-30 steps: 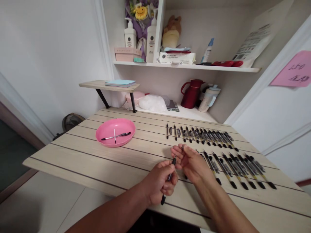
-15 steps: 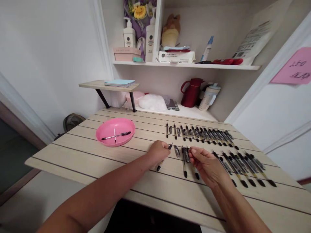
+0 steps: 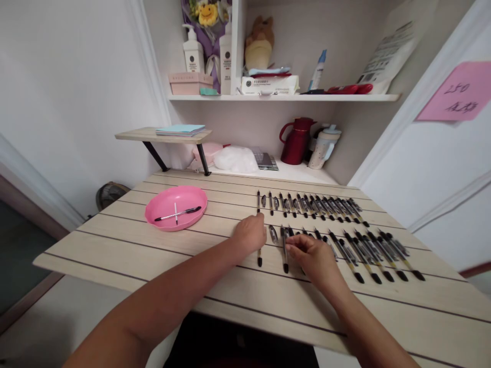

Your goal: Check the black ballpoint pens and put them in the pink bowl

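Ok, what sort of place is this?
Probably a room in a home or dorm: a plush toy and pump bottle on the shelf, and a red jug behind the desk.

1. From here I count one bare left hand [image 3: 249, 233], one bare right hand [image 3: 312, 255]
2. Two rows of slim black-tipped pens [image 3: 284, 254], too crowded to tally
3. One round pink plastic bowl [image 3: 164, 200]
4. One dark-red handled jug [image 3: 296, 145]
5. Two tall white bottles [image 3: 194, 57]

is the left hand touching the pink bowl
Apart. The head view shows it plainly: a stretch of tabletop lies between the left hand and the pink bowl.
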Tool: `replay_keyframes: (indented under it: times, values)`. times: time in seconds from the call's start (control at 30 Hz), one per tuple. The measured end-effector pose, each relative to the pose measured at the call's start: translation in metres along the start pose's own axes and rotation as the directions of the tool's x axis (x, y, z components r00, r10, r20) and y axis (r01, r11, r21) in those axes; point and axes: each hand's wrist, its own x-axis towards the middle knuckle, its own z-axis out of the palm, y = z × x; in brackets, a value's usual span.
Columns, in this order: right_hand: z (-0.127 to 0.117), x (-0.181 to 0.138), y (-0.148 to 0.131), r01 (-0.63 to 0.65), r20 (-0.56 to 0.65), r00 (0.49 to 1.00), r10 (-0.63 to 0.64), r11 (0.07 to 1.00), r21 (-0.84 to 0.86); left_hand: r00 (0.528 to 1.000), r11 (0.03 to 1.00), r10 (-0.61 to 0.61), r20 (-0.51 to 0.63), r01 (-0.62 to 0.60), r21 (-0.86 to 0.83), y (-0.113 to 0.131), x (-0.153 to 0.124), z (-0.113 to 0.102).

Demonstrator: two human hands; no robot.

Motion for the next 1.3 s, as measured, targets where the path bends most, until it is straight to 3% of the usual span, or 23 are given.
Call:
replay_keyframes:
  times: [0.17,0.23,0.47,1.0,1.3]
  values:
    - [0.004,-0.006,-0.01,0.163,0.055,0.987,-0.154,0.957,-0.242,0.955,0.952,0.294,0.042,-0.296,0.075,0.005,0.005,-0.011]
    - [0.007,-0.007,-0.014,0.184,0.082,0.983,-0.166,0.933,-0.31,0.938,0.933,0.334,0.09,-0.343,0.108,0.008,0.008,-0.013]
    - [0.018,-0.007,-0.023,0.192,0.079,0.981,-0.177,0.834,-0.517,0.921,0.906,0.374,0.108,-0.388,0.169,0.012,0.013,-0.012]
    - [0.025,-0.004,-0.019,0.195,0.073,0.979,-0.192,0.754,-0.628,0.898,0.885,0.431,0.093,-0.44,0.153,0.006,0.013,-0.007]
    - [0.006,-0.013,-0.019,0.18,0.04,0.982,-0.185,0.844,-0.506,0.896,0.889,0.434,0.093,-0.442,0.117,0.007,0.012,-0.003]
